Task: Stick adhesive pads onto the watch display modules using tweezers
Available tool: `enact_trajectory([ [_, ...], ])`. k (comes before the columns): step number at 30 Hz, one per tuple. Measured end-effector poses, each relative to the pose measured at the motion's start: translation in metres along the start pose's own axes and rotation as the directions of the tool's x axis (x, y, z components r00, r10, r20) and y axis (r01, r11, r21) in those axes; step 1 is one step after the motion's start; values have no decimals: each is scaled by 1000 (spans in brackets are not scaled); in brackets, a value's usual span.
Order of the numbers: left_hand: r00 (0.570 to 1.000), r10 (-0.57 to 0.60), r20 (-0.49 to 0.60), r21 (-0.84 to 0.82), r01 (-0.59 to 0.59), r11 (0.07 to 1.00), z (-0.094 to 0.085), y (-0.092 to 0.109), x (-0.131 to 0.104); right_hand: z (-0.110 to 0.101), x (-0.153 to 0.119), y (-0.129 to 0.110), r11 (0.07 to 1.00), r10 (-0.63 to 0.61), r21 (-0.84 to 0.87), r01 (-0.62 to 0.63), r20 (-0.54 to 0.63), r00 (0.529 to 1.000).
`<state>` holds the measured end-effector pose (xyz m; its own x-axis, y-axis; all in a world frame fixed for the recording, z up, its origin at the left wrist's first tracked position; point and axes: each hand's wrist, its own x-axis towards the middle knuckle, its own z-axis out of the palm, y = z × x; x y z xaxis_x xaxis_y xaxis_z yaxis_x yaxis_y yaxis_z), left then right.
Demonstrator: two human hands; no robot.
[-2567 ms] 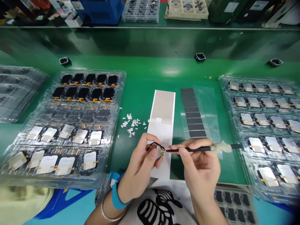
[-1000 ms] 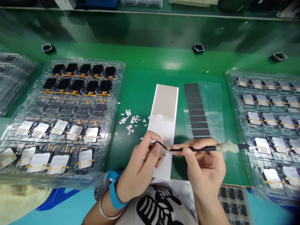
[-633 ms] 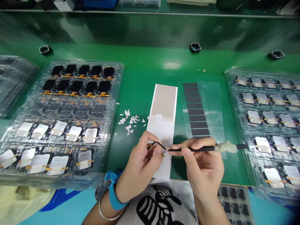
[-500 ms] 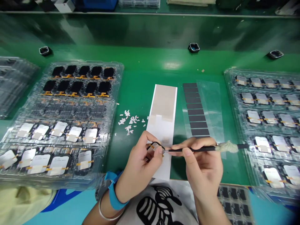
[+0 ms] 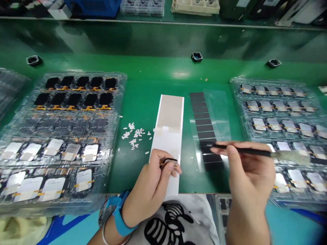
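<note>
My left hand [image 5: 146, 192] is closed on a small watch screen [image 5: 170, 160] with a dark edge, tilted between thumb and fingers; much of it is hidden. Beneath that hand lies a long white backing sheet [image 5: 167, 136] with a beige band on its upper part. My right hand [image 5: 251, 177] grips dark tweezers [image 5: 246, 150], whose rear is wrapped in pale material. The tweezer tips are over the lower part of a clear sheet bearing a column of black strips [image 5: 203, 121]; whether they touch a strip I cannot tell.
A clear tray [image 5: 122, 88] of watch screens stands on the left, another clear tray [image 5: 236, 90] on the right. White scraps [image 5: 134, 134] lie left of the backing sheet. Several watch cases, one a black case [image 5: 197, 56], sit along the back below a shelf edge [image 5: 153, 22].
My right hand has moved right with the tweezers, away from the watch screen to the black strips. My left hand keeps the screen, now turned more edge-on. The whole view has shifted slightly.
</note>
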<state>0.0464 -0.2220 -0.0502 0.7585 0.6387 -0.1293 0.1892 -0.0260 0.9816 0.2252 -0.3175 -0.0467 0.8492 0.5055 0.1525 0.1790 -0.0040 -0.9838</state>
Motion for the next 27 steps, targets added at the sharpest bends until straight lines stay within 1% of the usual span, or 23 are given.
enact_trajectory([
  [2, 1000, 22, -9, 131, -21, 991, -1, 1, -1, -13, 8, 6, 997, 36, -70, -35, 14, 999],
  [3, 999, 26, -35, 190, -19, 982, -1, 2, -1, -17, 9, 8, 995, 59, -80, -55, 46, 997],
  [6, 981, 92, -168, 325, -32, 945, -2, 8, -2, -22, 9, 11, 996, 81, -45, -74, 167, 983],
  [7, 974, 130, -184, 362, -56, 931, 0, 11, -1, -23, 8, 10, 998, 69, -23, -66, 179, 981],
  [8, 971, 174, -165, 394, -97, 914, 3, 14, 1, -24, 8, 9, 998, 57, 0, -58, 168, 984],
  [9, 969, 224, -106, 423, -160, 892, 8, 17, 3, -25, 9, 9, 998, 51, 18, -54, 142, 989],
  [10, 963, 269, -13, 450, -234, 862, 14, 19, 7, -27, 10, 8, 998, 51, 29, -55, 119, 992],
  [11, 946, 310, 93, 476, -316, 821, 21, 20, 10, -29, 11, 8, 998, 55, 35, -60, 107, 993],
  [13, 888, 362, 282, 527, -459, 715, 34, 18, 17, -34, 12, 10, 997, 70, 35, -75, 121, 990],
  [14, 863, 371, 343, 553, -505, 663, 40, 16, 20, -35, 12, 12, 996, 77, 35, -82, 135, 988],
  [15, 848, 372, 377, 577, -529, 622, 44, 14, 21, -36, 11, 13, 996, 80, 36, -86, 147, 986],
  [16, 845, 369, 387, 598, -534, 598, 46, 12, 22, -36, 10, 15, 996, 81, 36, -87, 154, 985],
  [18, 855, 363, 370, 625, -519, 584, 47, 10, 20, -34, 8, 18, 996, 82, 25, -87, 163, 983],
  [23, 886, 361, 291, 647, -460, 608, 43, 14, 12, -28, 7, 21, 996, 94, -20, -92, 197, 976],
  [27, 894, 348, 281, 630, -445, 636, 44, 14, 12, -28, 8, 20, 995, 103, -22, -100, 206, 973],
])
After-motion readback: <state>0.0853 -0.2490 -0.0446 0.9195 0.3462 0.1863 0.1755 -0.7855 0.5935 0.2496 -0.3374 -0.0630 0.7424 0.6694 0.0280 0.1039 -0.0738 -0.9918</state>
